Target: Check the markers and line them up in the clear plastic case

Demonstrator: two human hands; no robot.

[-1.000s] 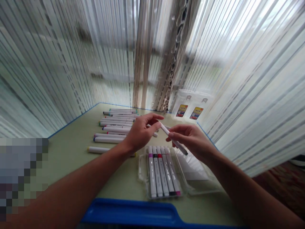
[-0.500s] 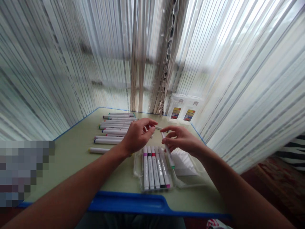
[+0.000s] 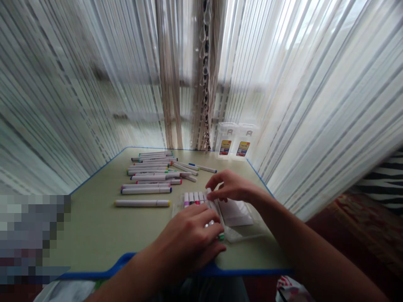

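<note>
A clear plastic case [image 3: 176, 206] lies open on the table with several white markers [image 3: 191, 197] side by side in it. My right hand [image 3: 231, 186] pinches the far end of a green-ended marker [image 3: 221, 237] along the right side of that row. Over the near part of the case is my left hand [image 3: 197, 233], fingers apart and bent over the markers, close to the green end. It hides most of the row, and I cannot tell whether its fingertips press on the marker. The hinged lid [image 3: 237, 214] lies flat to the right.
Several white markers [image 3: 146, 191] lie in a loose column on the left of the table, a yellow-ended marker [image 3: 141, 203] nearest. Others cross at the middle back. Two clear packages [image 3: 231, 140] with labels stand at the back. Striped string curtains [image 3: 138, 84] hang behind the blue-edged table [image 3: 94, 226].
My left hand has come from the back of the table down over the case. The right hand has lowered the green-ended marker to the row. The view has shifted slightly.
</note>
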